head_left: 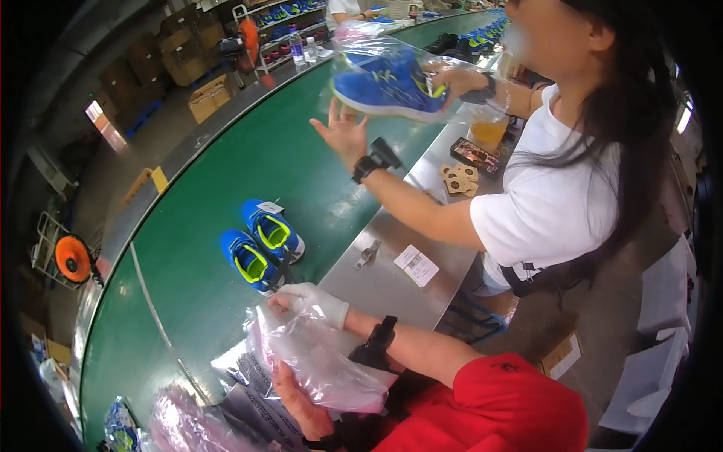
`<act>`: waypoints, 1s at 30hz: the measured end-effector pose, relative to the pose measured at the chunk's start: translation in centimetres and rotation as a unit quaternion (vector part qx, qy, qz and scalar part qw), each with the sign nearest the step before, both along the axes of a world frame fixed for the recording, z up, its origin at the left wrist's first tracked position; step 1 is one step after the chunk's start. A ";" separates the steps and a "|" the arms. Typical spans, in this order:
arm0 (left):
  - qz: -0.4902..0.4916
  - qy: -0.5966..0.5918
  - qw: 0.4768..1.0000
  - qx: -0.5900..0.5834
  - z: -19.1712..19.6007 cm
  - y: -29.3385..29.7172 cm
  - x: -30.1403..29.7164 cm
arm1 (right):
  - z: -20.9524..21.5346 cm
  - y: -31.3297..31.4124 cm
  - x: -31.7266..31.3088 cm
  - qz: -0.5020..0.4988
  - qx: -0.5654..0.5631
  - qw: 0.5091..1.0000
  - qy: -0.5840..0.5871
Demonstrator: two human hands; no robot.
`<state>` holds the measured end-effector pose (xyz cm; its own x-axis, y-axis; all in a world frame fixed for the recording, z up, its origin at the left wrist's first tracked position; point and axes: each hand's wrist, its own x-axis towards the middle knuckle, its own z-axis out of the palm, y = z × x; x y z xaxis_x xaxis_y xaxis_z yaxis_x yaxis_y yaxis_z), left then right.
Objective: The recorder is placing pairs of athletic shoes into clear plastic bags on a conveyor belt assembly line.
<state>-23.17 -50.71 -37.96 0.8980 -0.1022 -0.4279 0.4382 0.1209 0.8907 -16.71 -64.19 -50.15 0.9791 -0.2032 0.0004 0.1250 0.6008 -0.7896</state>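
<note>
At the far left an orange fan (73,258) stands on the floor. A yellow folded sign (158,179) and brown cardboard boxes (211,98) lie further up beside the line.

On the green conveyor belt (226,166) sits 1 pair of blue shoes (263,241) with yellow-green linings, side by side and touching. A small white tag lies at the toe of the farther one. Their long axes run from upper left to lower right.

The shoes lie just above and slightly left of the person's hands. The gloved right hand (309,297) is the nearer of the 2, close to the nearer shoe's heel. Its fingers are closed on the top edge of a clear plastic bag (324,361). The bare left hand (294,395) grips the same bag from below, fingers curled into the film. A stack of pinkish bags (188,429) lies at the lower left.

On the steel desk (376,294) to the right are a white rectangular label (416,265), brown cardboard pieces (459,179) and a dark phone (474,154). A co-worker in a white shirt holds up 1 blue shoe in a bag (388,83).
</note>
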 end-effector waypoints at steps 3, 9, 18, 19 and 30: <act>0.025 -0.043 0.998 0.039 3.4 -1.2 0.2 | -0.4 -1.4 -0.9 0.056 -0.029 0.994 0.088; 0.089 -0.145 0.983 0.063 8.0 -0.5 0.6 | 5.7 -3.6 -4.3 0.001 -0.084 0.996 -0.010; 0.062 -0.162 0.985 0.014 8.6 -4.1 -1.6 | 12.5 -2.6 -9.8 0.202 -0.252 0.944 -0.066; 0.066 -0.161 0.985 0.019 8.9 -3.8 -1.8 | 13.1 -2.2 -10.1 0.209 -0.161 0.961 -0.077; 0.136 -0.192 0.969 0.081 12.9 -2.4 -2.0 | 11.8 -10.5 -9.8 -0.086 -0.458 0.882 0.063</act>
